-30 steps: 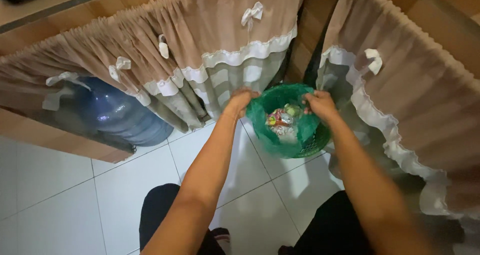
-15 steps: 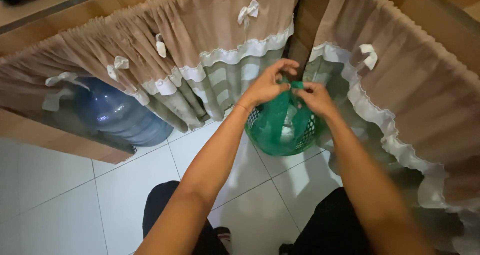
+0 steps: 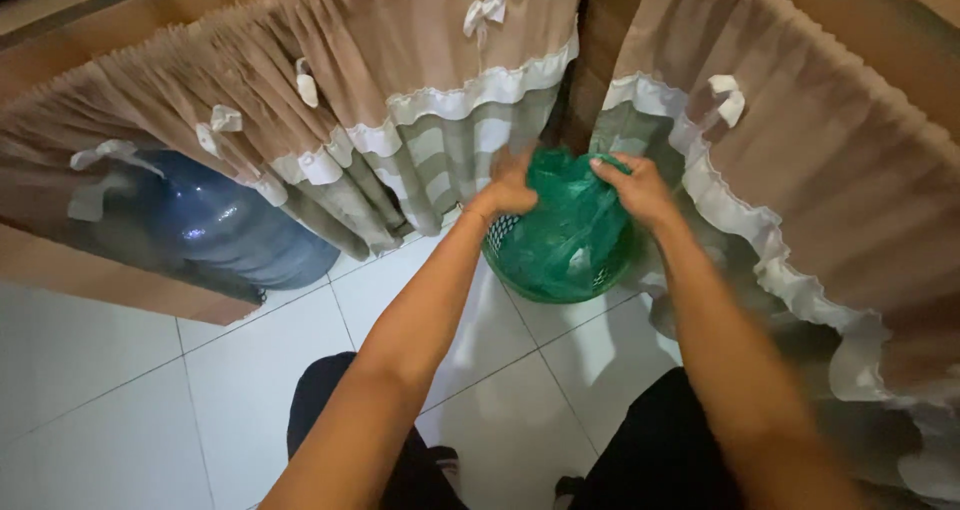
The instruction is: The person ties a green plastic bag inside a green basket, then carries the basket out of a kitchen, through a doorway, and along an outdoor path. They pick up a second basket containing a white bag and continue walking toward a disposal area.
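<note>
Both hands have dropped from the raised bag handles. Now the left hand point(image 3: 512, 188) and right hand point(image 3: 640, 188) clutch the gathered green plastic bag point(image 3: 565, 220), bunched shut over the green basket point(image 3: 545, 270) on the tiled floor point(image 3: 120, 370); it sits unlifted inside.

The plastic bag point(image 3: 565, 220) under my hands is translucent green, and the latticed basket point(image 3: 510, 255) around it is green too. The curtains point(image 3: 400, 60) are tan with white bows, white lace trim and grey-green striped hems. The water jug point(image 3: 215, 220) on the far left is blue; the floor tiles point(image 3: 100, 370) are white.
</note>
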